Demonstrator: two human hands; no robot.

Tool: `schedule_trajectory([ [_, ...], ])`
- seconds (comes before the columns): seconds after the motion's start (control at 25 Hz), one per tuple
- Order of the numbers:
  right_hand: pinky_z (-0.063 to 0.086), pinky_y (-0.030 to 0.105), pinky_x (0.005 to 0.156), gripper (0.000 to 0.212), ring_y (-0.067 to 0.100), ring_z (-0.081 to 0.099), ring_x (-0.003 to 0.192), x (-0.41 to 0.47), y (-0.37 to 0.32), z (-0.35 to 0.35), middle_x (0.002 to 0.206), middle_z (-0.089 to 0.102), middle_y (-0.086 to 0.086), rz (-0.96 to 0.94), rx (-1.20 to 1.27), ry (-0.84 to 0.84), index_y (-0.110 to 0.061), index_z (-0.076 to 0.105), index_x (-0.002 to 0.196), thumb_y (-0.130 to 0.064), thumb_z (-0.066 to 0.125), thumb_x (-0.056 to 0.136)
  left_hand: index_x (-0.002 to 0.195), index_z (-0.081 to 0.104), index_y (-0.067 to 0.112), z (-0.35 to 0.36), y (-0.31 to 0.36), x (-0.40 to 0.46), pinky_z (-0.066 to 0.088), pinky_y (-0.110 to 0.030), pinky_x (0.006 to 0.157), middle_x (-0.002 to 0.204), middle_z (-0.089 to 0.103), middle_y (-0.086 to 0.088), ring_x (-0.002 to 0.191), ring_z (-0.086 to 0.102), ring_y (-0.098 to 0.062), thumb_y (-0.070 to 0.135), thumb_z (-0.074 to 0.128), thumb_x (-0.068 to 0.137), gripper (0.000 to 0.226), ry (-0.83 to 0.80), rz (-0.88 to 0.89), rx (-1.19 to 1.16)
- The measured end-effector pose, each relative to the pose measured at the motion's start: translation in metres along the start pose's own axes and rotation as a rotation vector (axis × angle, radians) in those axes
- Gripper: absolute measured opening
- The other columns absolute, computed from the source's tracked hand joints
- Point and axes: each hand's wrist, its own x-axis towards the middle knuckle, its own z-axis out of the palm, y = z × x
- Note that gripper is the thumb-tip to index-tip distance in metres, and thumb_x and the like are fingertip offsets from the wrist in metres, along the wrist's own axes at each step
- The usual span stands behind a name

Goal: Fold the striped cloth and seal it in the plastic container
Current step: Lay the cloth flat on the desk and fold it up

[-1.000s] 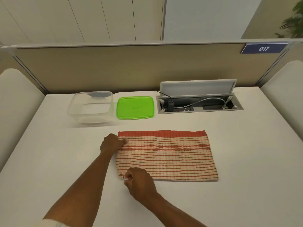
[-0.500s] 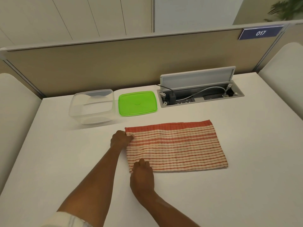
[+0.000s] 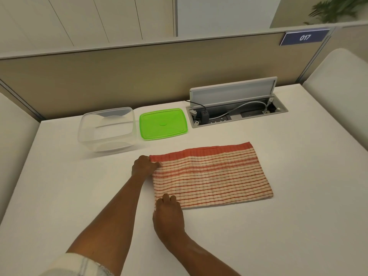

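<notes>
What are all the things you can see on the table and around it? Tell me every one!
striped cloth: one, red and cream, flat in the middle of the table
plastic container: one, clear, open, far left, beside the lid
lid: one, green, flat on the table, right of the container
cable box: one, grey, flap raised, set in the table at the far right
table: one, white
divider panel: one, beige, behind the table
number sign: one, blue, reads 017, top right
plant: one, green, top right corner
left hand: one, at the cloth's far left corner
right hand: one, at the cloth's near left corner
</notes>
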Motion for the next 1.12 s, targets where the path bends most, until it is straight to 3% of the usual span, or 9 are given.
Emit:
schedule_trajectory([
  [0.28, 0.059, 0.023, 0.072, 0.045, 0.011, 0.074, 0.075, 0.002, -0.005, 0.001, 0.09, 0.076, -0.009, -0.088, 0.119, 0.018, -0.021, 0.074, 0.105, -0.029, 0.089, 0.064, 0.096, 0.074, 0.018, -0.002, -0.004, -0.001, 0.045, -0.031, 0.074, 0.097, 0.074, -0.009, 0.086, 0.066, -0.029, 0.037, 0.077, 0.076, 0.027, 0.041, 0.046, 0.019],
  [0.36, 0.059, 0.021, 0.067, 0.044, 0.013, 0.073, 0.068, 0.003, -0.008, -0.002, 0.084, 0.076, -0.009, -0.074, 0.078, -0.01, -0.022, 0.075, 0.104, -0.031, 0.089, 0.063, 0.092, 0.074, 0.018, -0.001, -0.005, -0.001, 0.043, -0.029, 0.072, 0.095, 0.074, -0.009, 0.081, 0.063, -0.026, 0.037, 0.078, 0.076, 0.025, 0.055, 0.059, 0.027],
  [0.48, 0.061, 0.029, 0.063, 0.034, 0.022, 0.071, 0.066, 0.001, -0.011, -0.004, 0.08, 0.074, -0.001, -0.02, 0.039, -0.033, -0.017, 0.073, 0.102, -0.026, 0.082, 0.071, 0.092, 0.074, 0.016, -0.001, -0.007, 0.001, 0.041, -0.028, 0.073, 0.096, 0.074, -0.009, 0.089, 0.065, -0.029, 0.034, 0.079, 0.076, 0.025, 0.094, 0.086, 0.028],
  [0.6, 0.059, 0.024, 0.061, 0.042, 0.016, 0.072, 0.065, -0.002, -0.016, 0.0, 0.081, 0.076, -0.005, -0.017, 0.043, -0.044, -0.019, 0.077, 0.096, -0.033, 0.09, 0.058, 0.088, 0.072, 0.017, -0.001, -0.007, 0.002, 0.04, -0.028, 0.072, 0.094, 0.073, -0.008, 0.079, 0.058, -0.024, 0.032, 0.08, 0.075, 0.021, 0.107, 0.098, 0.024],
  [0.76, 0.059, 0.023, 0.062, 0.039, 0.014, 0.072, 0.063, -0.004, -0.019, -0.003, 0.081, 0.076, -0.005, -0.051, 0.206, -0.01, -0.019, 0.075, 0.098, -0.028, 0.09, 0.062, 0.082, 0.069, 0.018, -0.004, -0.008, 0.0, 0.039, -0.028, 0.072, 0.089, 0.07, -0.004, 0.076, 0.054, -0.02, 0.028, 0.08, 0.074, 0.017, 0.109, 0.116, 0.045],
  [0.84, 0.06, 0.03, 0.064, 0.032, 0.02, 0.071, 0.065, -0.003, -0.021, -0.008, 0.083, 0.075, 0.002, -0.017, 0.251, -0.051, -0.013, 0.07, 0.103, -0.017, 0.082, 0.073, 0.076, 0.065, 0.02, -0.008, -0.007, -0.002, 0.04, -0.029, 0.071, 0.088, 0.07, -0.006, 0.076, 0.055, -0.022, 0.024, 0.078, 0.075, 0.014, 0.113, 0.108, 0.05],
  [0.96, 0.055, 0.043, 0.069, 0.02, 0.034, 0.063, 0.078, 0.002, -0.023, -0.018, 0.091, 0.063, 0.014, 0.014, 0.399, -0.134, -0.007, 0.05, 0.109, -0.004, 0.044, 0.09, 0.068, 0.061, 0.02, -0.019, 0.001, -0.004, 0.042, -0.03, 0.069, 0.082, 0.067, -0.007, 0.082, 0.063, -0.029, 0.019, 0.074, 0.076, 0.015, 0.141, 0.102, 0.102],
  [1.04, 0.053, 0.039, 0.072, 0.02, 0.029, 0.061, 0.084, 0.001, -0.021, -0.018, 0.094, 0.06, 0.007, 0.027, 0.442, -0.056, -0.012, 0.05, 0.108, -0.009, 0.04, 0.091, 0.07, 0.064, 0.014, -0.025, 0.013, -0.008, 0.048, -0.032, 0.071, 0.085, 0.069, -0.01, 0.088, 0.065, -0.034, 0.019, 0.069, 0.078, 0.011, 0.187, 0.121, 0.15],
  [1.12, 0.051, 0.018, 0.084, 0.018, 0.014, 0.06, 0.095, -0.003, -0.017, -0.027, 0.103, 0.06, -0.007, 0.152, 0.608, 0.022, -0.021, 0.053, 0.115, -0.02, 0.046, 0.097, 0.081, 0.071, 0.008, -0.025, 0.032, -0.013, 0.054, -0.037, 0.076, 0.09, 0.071, -0.014, 0.089, 0.067, -0.036, 0.021, 0.064, 0.081, 0.014, 0.241, 0.138, 0.154],
])
